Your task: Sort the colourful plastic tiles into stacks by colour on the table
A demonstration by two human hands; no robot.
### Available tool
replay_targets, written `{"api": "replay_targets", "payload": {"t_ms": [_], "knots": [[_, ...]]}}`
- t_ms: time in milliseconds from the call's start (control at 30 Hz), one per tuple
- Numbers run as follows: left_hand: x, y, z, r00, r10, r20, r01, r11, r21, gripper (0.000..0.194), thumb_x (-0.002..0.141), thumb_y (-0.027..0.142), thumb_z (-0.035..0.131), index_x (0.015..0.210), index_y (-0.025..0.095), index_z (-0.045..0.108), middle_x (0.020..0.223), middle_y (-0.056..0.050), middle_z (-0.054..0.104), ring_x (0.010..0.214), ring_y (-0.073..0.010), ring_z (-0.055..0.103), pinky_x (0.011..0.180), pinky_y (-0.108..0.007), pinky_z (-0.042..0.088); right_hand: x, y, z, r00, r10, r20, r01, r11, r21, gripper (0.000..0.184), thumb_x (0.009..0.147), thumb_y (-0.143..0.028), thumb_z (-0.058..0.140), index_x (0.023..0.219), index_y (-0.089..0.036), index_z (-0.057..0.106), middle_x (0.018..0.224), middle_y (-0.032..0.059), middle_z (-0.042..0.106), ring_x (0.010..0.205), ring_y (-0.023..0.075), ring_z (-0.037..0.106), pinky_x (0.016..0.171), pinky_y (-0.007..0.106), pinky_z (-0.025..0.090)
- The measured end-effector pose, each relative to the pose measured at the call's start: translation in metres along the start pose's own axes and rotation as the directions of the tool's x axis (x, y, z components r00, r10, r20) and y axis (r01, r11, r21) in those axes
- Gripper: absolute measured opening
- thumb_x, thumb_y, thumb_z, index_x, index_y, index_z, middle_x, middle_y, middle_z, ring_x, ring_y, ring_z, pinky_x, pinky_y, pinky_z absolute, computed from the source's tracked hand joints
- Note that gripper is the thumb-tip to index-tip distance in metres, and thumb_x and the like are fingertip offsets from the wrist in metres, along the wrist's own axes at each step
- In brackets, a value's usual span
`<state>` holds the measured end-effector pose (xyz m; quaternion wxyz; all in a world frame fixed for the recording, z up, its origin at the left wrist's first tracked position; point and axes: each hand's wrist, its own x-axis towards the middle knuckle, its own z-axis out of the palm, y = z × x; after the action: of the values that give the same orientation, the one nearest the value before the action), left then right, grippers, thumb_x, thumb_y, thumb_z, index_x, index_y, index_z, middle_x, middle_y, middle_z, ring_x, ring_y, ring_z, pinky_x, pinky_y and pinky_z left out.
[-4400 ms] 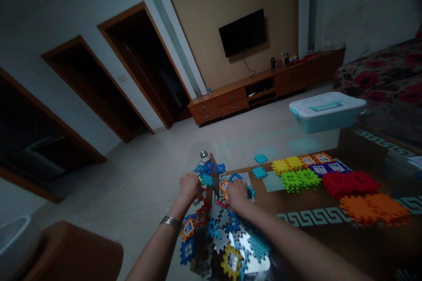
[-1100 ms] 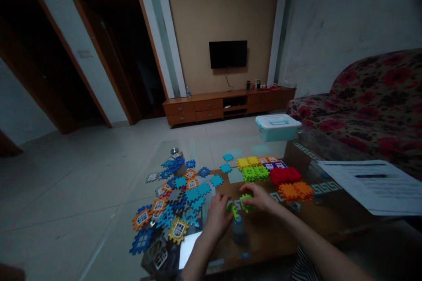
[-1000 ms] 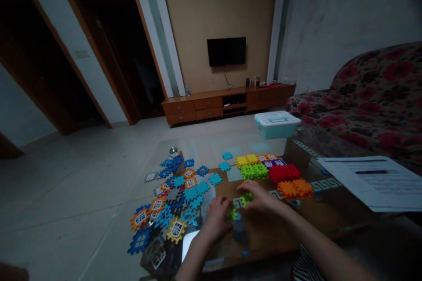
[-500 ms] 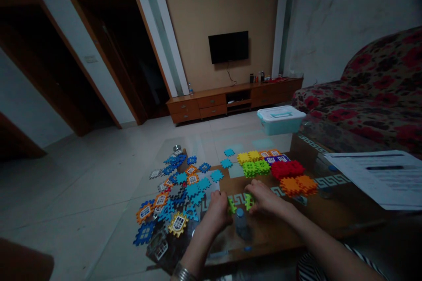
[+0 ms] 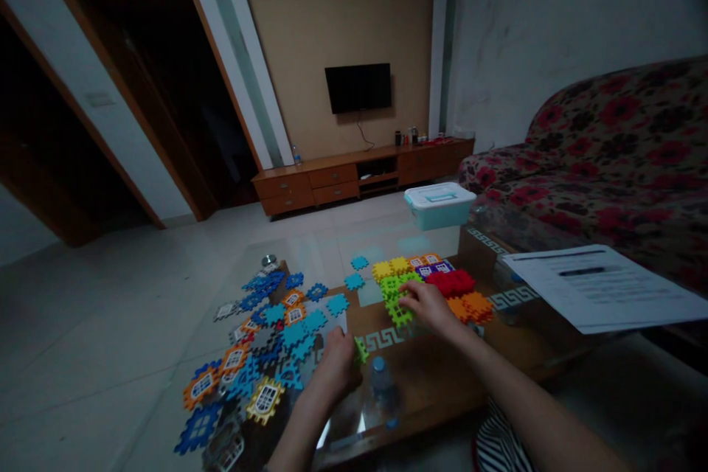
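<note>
My right hand [image 5: 425,304] pinches a lime-green interlocking tile [image 5: 399,313] by its edge, just in front of the lime-green stack [image 5: 394,285]. Closer to me, my left hand [image 5: 338,358] has its fingers closed on another lime-green tile [image 5: 361,349], mostly hidden behind them. A bottle with a blue cap [image 5: 379,365] stands beside my left hand, to its right. Left of that hand lies a loose spread of tiles, among them light blue tiles [image 5: 303,332], a yellow window tile [image 5: 265,400] and a dark blue tile [image 5: 199,426].
Yellow [image 5: 390,267], red [image 5: 450,282] and orange stacks [image 5: 471,306] sit around the green one on the glass table. A lidded teal box [image 5: 441,206] stands at the far edge. Papers with a pen [image 5: 583,271] lie at the right.
My right hand has moved forward with its green tile, up to the green stack. My left hand stays near the bottle, still holding its tile. The camera view has turned slightly right.
</note>
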<state>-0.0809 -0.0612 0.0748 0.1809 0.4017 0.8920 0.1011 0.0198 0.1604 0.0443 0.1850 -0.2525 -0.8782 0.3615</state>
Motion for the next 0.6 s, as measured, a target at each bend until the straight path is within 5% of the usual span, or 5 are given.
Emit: {"api": "replay_targets", "payload": {"t_ms": [100, 233, 600], "knots": [[0.005, 0.001, 0.001, 1.000, 0.006, -0.007, -0.006, 0.999, 0.034, 0.040, 0.057, -0.001, 0.065, 0.093, 0.015, 0.058, 0.115, -0.013, 0.057, 0.111, -0.0252, 0.053, 0.094, -0.030, 0.042, 0.024, 0.007, -0.023, 0.988, 0.039, -0.150, -0.050, 0.996, -0.071, 0.021, 0.084, -0.019, 0.059, 0.101, -0.019, 0.071, 0.089, 0.0054, 0.074, 0.083, 0.0198, 0.066, 0.072, 0.025, 0.044], [0.009, 0.003, 0.003, 1.000, 0.023, -0.019, -0.022, 0.998, 0.067, 0.044, 0.058, -0.003, 0.061, 0.098, 0.015, 0.058, 0.117, -0.014, 0.058, 0.114, -0.0262, 0.053, 0.094, -0.031, 0.042, 0.054, 0.009, -0.045, 0.981, 0.119, -0.153, -0.152, 0.962, -0.229, 0.017, 0.085, -0.019, 0.060, 0.095, -0.019, 0.073, 0.096, 0.0070, 0.075, 0.088, 0.0188, 0.066, 0.071, 0.023, 0.042], [0.018, 0.000, 0.012, 0.998, 0.030, -0.057, -0.026, 0.997, 0.071, 0.048, 0.063, 0.002, 0.061, 0.109, 0.014, 0.053, 0.119, -0.014, 0.056, 0.115, -0.0257, 0.051, 0.094, -0.029, 0.039, 0.076, 0.016, -0.036, 0.969, 0.215, -0.120, -0.243, 0.907, -0.343, 0.010, 0.079, -0.016, 0.067, 0.080, -0.018, 0.077, 0.087, 0.0090, 0.077, 0.081, 0.0213, 0.068, 0.065, 0.025, 0.040]]}}
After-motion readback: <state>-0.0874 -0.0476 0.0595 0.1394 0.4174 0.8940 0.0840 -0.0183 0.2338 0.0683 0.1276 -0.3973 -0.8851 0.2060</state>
